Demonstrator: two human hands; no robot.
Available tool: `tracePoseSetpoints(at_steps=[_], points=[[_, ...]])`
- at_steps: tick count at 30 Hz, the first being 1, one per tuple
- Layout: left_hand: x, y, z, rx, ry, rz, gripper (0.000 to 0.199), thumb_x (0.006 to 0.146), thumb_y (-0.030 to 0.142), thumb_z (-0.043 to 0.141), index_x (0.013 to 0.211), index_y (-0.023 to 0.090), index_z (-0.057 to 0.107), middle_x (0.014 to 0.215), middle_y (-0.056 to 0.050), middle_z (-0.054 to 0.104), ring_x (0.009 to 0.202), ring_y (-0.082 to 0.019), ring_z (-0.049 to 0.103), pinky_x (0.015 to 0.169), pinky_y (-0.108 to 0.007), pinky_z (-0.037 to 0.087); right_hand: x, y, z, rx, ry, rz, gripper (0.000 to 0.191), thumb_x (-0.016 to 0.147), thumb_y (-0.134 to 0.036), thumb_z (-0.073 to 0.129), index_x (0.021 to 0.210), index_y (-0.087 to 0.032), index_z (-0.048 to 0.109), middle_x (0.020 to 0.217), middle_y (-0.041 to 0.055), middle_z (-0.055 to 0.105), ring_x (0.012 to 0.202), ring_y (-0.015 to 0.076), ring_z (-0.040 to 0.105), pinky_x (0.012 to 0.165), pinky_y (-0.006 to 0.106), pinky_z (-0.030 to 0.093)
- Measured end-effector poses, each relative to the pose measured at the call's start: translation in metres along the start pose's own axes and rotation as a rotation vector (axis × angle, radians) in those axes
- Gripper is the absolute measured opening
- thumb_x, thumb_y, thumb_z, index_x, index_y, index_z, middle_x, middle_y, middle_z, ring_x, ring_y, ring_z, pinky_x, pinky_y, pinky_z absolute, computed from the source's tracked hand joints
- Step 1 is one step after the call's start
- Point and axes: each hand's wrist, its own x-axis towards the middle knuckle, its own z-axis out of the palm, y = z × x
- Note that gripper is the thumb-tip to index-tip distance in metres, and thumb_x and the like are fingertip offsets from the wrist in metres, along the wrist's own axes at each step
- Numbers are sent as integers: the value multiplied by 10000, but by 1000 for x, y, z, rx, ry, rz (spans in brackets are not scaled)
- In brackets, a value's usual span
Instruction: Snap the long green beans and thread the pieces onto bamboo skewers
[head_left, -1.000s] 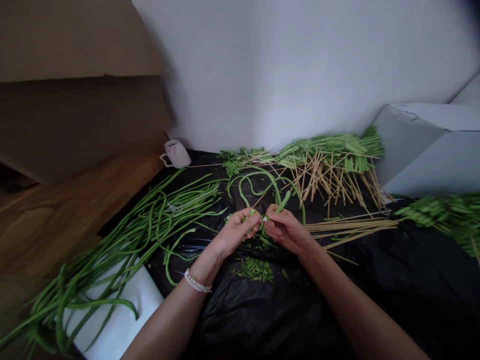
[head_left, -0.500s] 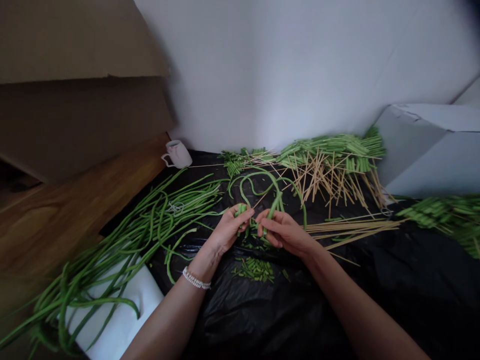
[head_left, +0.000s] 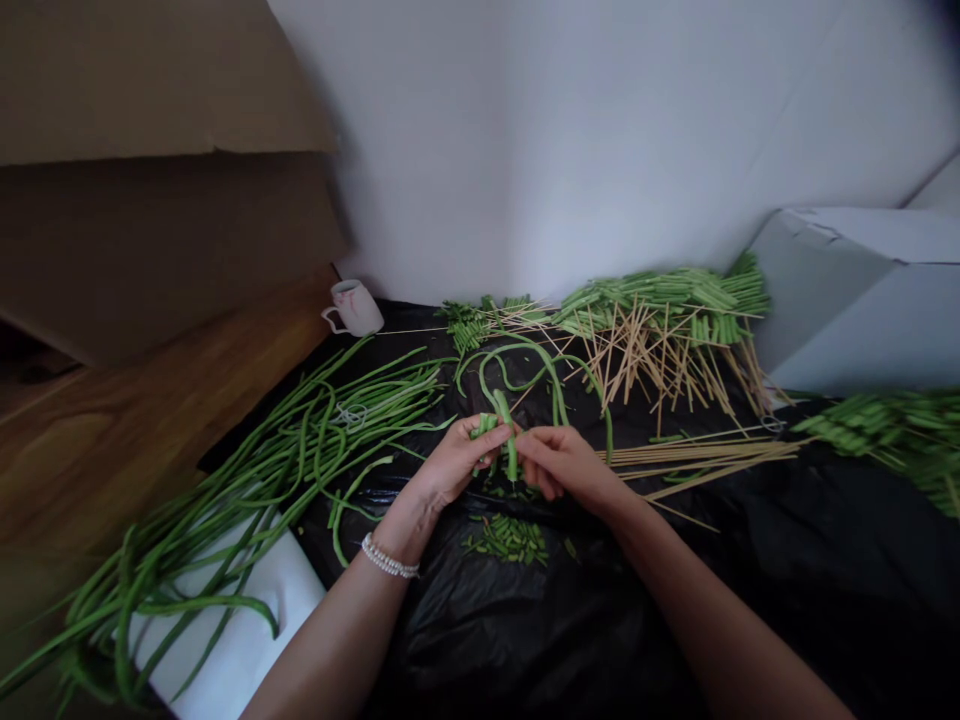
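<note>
In the middle of the head view my left hand is closed around several short cut pieces of long bean, bunched at the fingertips. A thin wooden skewer runs out from this bunch, mostly hidden. One more long bean piece stands nearly upright between my hands, against my left fingertips. My right hand pinches at its right side with thumb and forefinger; whether the skewer passes through it I cannot tell. Uncut long beans curl just behind my hands. Small bean scraps lie below them.
A heap of long beans spreads at left. Skewered bean pieces are piled by the wall, near a grey box; more skewered beans lie at right. Bare skewers rest on black plastic sheeting. A mug stands behind.
My right hand has moved slightly left to meet my left hand. The bean piece it held apart is now upright against the left fingertips, where the skewer stuck out.
</note>
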Motion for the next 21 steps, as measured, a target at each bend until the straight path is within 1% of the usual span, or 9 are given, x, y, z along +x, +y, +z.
tracePoseSetpoints(at_steps=[2,3,4,6,8,11,15,19,21], points=[[0,1,-1,30,-6,-8,349,712,449,775,771,124,662,577,46,476,461,-27,296,438,-185,173,2,-1,-3,-57,175,-75,347,782,-506,677,696,-174,623,471,-68,515,347,48,379,348,191,256],[-1,1,-1,66,-22,-23,353,713,456,771,765,124,663,578,44,481,461,-29,294,439,-190,170,3,-1,-3,-70,217,-109,314,756,-481,713,719,-180,628,474,-73,510,364,51,367,361,195,252],[-1,1,0,112,-43,-41,359,714,465,766,756,122,667,568,44,478,459,-34,294,439,-196,169,3,-2,-4,-79,228,-139,287,734,-454,741,754,-187,638,488,-73,521,383,57,370,375,200,256],[-2,-1,1,197,-80,-69,372,721,483,750,739,119,680,530,48,454,452,-43,290,439,-207,171,3,-3,-3,-94,207,-185,260,726,-424,755,786,-197,645,524,-59,563,420,74,393,406,214,277],[-2,-2,1,247,-89,-72,382,738,497,726,720,117,688,510,46,444,449,-50,287,441,-216,172,3,-4,-2,-124,215,-230,238,755,-418,730,737,-201,635,535,-43,580,451,88,413,436,225,293],[-2,-2,2,280,-81,-69,392,743,509,710,709,119,696,542,25,496,457,-53,304,442,-217,178,2,-4,-2,-155,282,-272,266,776,-412,707,654,-210,585,537,-37,574,477,98,428,458,234,304],[-2,-2,2,341,-87,-73,396,711,522,726,720,128,698,575,15,534,474,-61,342,446,-209,212,3,-4,-1,-161,284,-232,267,775,-421,701,677,-217,559,524,-51,538,455,92,401,443,234,291],[-4,0,4,433,-60,-80,393,717,519,724,769,130,699,578,22,532,472,-65,346,450,-208,218,2,-5,1,-134,233,-171,289,748,-441,719,690,-205,563,525,-51,538,457,86,434,430,216,317],[-5,2,6,447,-88,-62,387,737,512,712,768,127,694,591,17,539,490,-71,366,468,-210,240,1,-5,0,-91,189,-107,300,758,-453,708,696,-201,555,497,-57,534,416,76,426,394,201,311]])
